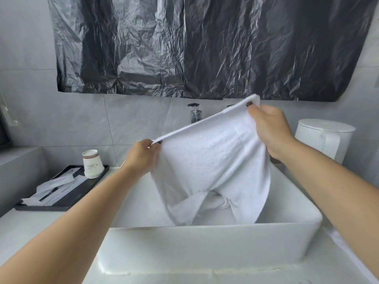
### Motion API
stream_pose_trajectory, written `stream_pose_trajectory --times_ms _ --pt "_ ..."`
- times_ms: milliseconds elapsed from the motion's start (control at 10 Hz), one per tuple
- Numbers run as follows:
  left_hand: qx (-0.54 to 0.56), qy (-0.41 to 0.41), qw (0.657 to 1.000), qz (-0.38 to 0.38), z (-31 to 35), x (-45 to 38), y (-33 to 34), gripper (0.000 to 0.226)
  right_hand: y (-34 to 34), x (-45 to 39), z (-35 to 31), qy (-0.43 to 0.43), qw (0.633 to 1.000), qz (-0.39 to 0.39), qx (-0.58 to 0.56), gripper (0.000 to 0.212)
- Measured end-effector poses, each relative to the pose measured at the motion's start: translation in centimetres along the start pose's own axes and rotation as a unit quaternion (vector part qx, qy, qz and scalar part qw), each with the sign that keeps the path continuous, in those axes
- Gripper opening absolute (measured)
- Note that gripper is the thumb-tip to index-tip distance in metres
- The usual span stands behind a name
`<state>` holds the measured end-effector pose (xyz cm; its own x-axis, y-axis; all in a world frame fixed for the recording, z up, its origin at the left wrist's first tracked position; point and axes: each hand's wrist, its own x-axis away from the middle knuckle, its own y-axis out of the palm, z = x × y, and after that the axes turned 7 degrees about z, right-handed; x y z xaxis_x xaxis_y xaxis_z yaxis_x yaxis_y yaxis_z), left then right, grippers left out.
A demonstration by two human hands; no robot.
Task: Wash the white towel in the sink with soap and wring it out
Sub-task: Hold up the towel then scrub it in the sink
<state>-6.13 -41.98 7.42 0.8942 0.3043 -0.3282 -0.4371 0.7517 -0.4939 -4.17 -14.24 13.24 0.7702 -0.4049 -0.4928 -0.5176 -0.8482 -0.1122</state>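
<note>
Both hands are holding the white towel (213,160) up over the sink (205,238), stretched by its top hem. The left hand (141,155) is pinching the lower, nearer corner of that hem, thumb and fingers closed tight on the edge, with a dark-painted nail just showing at the fold. The right hand (270,130) is gripping the far, higher corner, its thumb pressing on the front of the cloth and its fingers curling behind, so the hem is running uphill from left to right. Neither hand is slack; each is clamped on cloth.

The towel is hanging down in a broad sheet between the hands, and its lower part is trailing into the basin, where it is bunching up in folds on the bottom. The near wall of the sink is hiding how much of it is lying there.

Behind the raised hem a soap dispenser (195,112) is standing against the tiled wall. To the left a black tray (86,188) is carrying a stack of paper cups (92,163) and some wrapped sachets. A white kettle (326,138) is sitting to the right, and black plastic sheeting (205,46) is hanging above.
</note>
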Motion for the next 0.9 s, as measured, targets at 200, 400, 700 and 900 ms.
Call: stream_pose_trajectory --times_ms 200,400,700,900 --pt "0.171 -0.027 0.984 -0.026 3.5 1.2 -0.1 0.021 -0.1 1.3 0.3 -0.076 0.983 -0.123 0.11 0.035" --pt "-0.293 0.093 0.874 -0.375 0.5 5.0 3.5 0.032 1.5 7.6 6.7 -0.034 0.732 -0.543 0.409 0.04" --pt "-0.42 0.12 0.827 -0.354 -0.7 4.9 9.2 0.027 6.3 5.7 9.9 -0.019 0.654 -0.553 0.516 0.028" --pt "-0.48 0.13 0.791 -0.356 -0.3 3.3 11.2 0.026 8.8 5.3 11.2 -0.028 0.728 -0.439 0.526 0.034"
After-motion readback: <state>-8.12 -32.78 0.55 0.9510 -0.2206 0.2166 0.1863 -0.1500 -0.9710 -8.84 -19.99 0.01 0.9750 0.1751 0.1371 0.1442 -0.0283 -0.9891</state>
